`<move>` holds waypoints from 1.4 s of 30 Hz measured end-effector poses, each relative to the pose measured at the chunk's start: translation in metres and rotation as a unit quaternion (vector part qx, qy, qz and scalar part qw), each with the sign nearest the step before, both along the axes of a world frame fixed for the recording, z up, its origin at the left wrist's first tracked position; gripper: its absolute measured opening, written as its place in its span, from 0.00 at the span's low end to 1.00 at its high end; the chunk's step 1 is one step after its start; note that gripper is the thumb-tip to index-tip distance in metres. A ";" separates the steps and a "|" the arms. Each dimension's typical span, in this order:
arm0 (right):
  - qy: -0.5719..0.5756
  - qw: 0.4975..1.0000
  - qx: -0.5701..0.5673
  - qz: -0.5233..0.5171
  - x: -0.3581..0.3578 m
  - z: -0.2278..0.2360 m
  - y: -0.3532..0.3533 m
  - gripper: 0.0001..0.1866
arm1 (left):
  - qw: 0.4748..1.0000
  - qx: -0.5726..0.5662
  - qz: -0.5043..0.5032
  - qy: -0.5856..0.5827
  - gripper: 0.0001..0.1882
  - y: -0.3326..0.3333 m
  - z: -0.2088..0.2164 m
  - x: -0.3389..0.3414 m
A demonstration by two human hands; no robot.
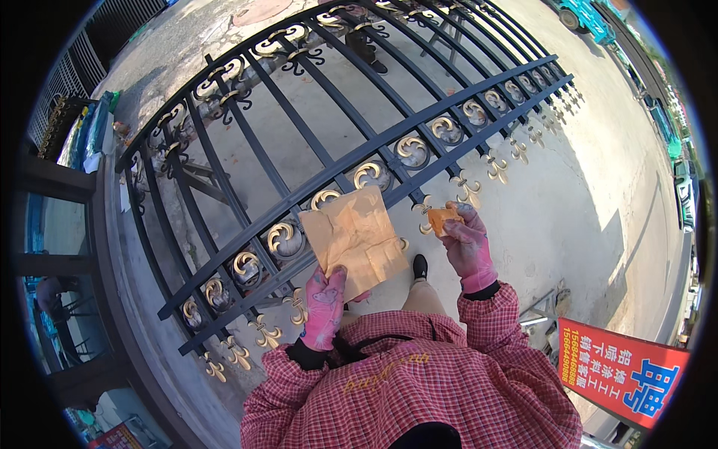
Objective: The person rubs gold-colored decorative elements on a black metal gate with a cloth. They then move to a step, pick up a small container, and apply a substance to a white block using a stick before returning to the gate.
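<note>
Left hand (326, 308) pinching lower edge | brown sheet (359, 236) (creased) extending outward

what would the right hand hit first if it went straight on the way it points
Probably a gold finial on the black railing, met first by the orange piece in the right hand; depth and contact are unclear.

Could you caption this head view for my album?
Left hand holding a brown sheet, right hand a small orange piece, beside a dark railing.
</note>
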State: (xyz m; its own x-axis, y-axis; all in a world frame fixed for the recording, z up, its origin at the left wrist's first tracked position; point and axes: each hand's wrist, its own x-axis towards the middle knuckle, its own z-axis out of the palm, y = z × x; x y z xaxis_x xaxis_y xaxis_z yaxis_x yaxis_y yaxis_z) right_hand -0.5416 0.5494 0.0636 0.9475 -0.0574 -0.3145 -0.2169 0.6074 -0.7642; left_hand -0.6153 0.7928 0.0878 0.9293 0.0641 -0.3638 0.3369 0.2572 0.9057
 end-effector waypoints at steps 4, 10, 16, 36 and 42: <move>-0.080 0.981 -0.085 0.152 0.036 0.005 -0.029 0.15 | 0.993 -0.095 0.049 0.054 0.19 -0.072 -0.009 0.029; -0.362 0.670 -0.576 0.297 0.068 0.011 -0.051 0.15 | 0.992 -0.067 0.070 0.076 0.20 -0.146 0.000 0.051; -0.357 0.711 -0.497 0.347 0.094 -0.003 -0.066 0.15 | 0.993 0.026 0.076 0.083 0.18 -0.161 -0.001 0.071; -0.247 0.636 -0.654 0.326 0.315 -0.145 -0.118 0.12 | 0.925 0.008 0.348 0.152 0.18 -0.168 -0.029 0.109; -0.219 0.720 -0.613 0.242 0.339 -0.113 -0.181 0.10 | 0.898 0.016 0.413 0.152 0.17 -0.213 -0.011 0.126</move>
